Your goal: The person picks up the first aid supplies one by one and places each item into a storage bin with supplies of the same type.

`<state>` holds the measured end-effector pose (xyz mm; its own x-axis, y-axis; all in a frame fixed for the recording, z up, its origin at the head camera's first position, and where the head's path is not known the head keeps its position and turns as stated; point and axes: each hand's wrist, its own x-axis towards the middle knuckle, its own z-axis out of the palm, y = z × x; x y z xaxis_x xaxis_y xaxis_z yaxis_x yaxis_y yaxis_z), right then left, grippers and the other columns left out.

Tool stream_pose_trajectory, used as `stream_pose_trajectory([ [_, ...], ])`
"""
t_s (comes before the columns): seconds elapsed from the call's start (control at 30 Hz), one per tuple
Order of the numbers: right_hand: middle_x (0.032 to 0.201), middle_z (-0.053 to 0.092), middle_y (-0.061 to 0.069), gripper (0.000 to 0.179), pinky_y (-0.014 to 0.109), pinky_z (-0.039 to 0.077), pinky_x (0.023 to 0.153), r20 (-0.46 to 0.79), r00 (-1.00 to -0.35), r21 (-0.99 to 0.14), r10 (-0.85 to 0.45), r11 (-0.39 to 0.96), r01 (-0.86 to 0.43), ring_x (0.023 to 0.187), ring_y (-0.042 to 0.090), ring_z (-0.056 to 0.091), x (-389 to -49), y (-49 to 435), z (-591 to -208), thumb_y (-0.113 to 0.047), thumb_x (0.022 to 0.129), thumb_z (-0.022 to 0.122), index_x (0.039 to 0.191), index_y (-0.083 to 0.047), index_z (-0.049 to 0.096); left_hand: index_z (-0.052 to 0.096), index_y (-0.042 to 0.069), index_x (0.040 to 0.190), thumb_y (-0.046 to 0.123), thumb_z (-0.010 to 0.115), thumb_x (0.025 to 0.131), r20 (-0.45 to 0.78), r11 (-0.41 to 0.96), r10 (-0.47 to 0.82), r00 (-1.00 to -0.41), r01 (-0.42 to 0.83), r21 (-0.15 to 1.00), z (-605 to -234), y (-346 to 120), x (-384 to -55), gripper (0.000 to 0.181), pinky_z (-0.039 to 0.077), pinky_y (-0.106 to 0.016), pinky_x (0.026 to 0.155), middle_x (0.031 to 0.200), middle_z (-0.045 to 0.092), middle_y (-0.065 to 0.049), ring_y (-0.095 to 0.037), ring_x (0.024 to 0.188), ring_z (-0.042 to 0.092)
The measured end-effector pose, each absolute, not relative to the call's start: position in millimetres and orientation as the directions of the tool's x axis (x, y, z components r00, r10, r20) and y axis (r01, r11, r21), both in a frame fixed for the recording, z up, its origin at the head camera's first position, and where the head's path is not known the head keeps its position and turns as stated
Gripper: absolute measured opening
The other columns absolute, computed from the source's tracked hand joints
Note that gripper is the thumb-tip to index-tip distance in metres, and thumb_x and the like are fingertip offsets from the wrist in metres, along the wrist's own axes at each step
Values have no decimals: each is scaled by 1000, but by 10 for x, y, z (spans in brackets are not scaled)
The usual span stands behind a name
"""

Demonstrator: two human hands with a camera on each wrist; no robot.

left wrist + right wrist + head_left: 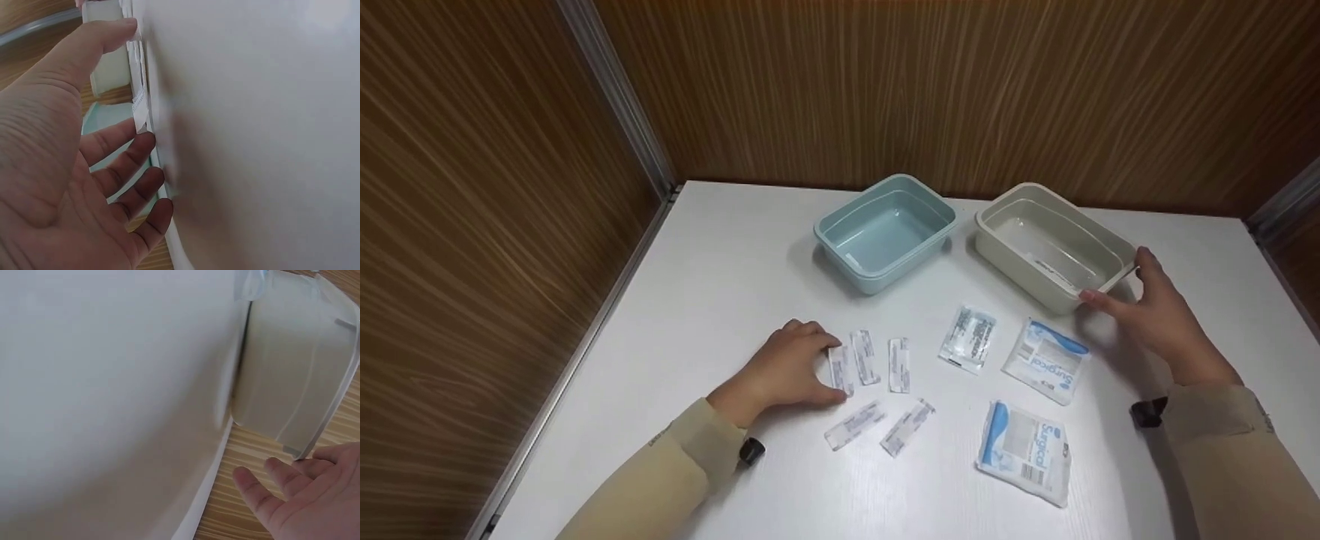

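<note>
Several narrow white printed packets, like wrapped adhesive bandages, lie on the white table. My left hand point(787, 367) rests over the leftmost narrow packet point(841, 370), thumb and index fingertips at its opposite ends. In the left wrist view the left hand point(84, 152) has its thumb and loosely bent fingers well apart at the tabletop. At the back right stands a cream basin point(1012, 266). My right hand point(1166, 319) touches its near-right rim, thumb and fingers spread about the end. The right wrist view shows the right hand's fingers point(287, 478) extended at the rim's corner.
A light blue basin point(877, 281) stands left of the cream one. In front of them lie a clear-and-silver packet point(969, 337) and two white-and-blue packs marked "Surgical", one farther pack point(1046, 360) and one nearer pack point(1024, 454). Wood-grain panels point(840, 90) enclose the table.
</note>
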<state>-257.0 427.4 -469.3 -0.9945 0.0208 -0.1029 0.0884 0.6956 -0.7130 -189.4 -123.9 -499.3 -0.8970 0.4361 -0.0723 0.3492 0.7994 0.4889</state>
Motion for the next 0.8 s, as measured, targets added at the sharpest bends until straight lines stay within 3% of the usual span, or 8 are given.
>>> stream_pose_trajectory([
  [0.2,188,-13,26,132,90,4,130,-109,-994,-683,24,724,92,171,63,-9,-2528,4320,-4655,-64,102,77,180,-14,-17,76,10,141,49,100,80,-57,778,423,-904,330,535,-5032,-1252,-1906,77,53,-47,119,137,74,-5,-30,131,61],
  [0.4,189,-8,25,131,92,7,128,-105,-994,-672,26,735,91,171,64,-5,-2517,4313,-4635,-65,100,80,182,-20,-10,75,11,143,49,98,82,-32,752,395,-918,303,585,-4986,-1284,-1929,75,54,-47,115,131,74,-3,-28,128,62],
  [0.63,189,-13,22,130,94,6,126,-145,-988,-672,45,729,132,170,65,-8,-2471,4322,-4693,-68,100,77,181,-28,-15,73,13,147,48,97,83,-3,738,359,-933,282,613,-4885,-1295,-1954,76,52,-49,119,135,73,-2,-30,137,61],
  [0.8,188,-14,22,130,93,7,126,-154,-987,-674,50,725,142,170,64,-8,-2461,4318,-4716,-69,100,77,180,-28,-18,73,14,147,46,97,84,33,717,330,-943,273,641,-4840,-1312,-1992,75,53,-48,118,142,72,-1,-29,135,61],
])
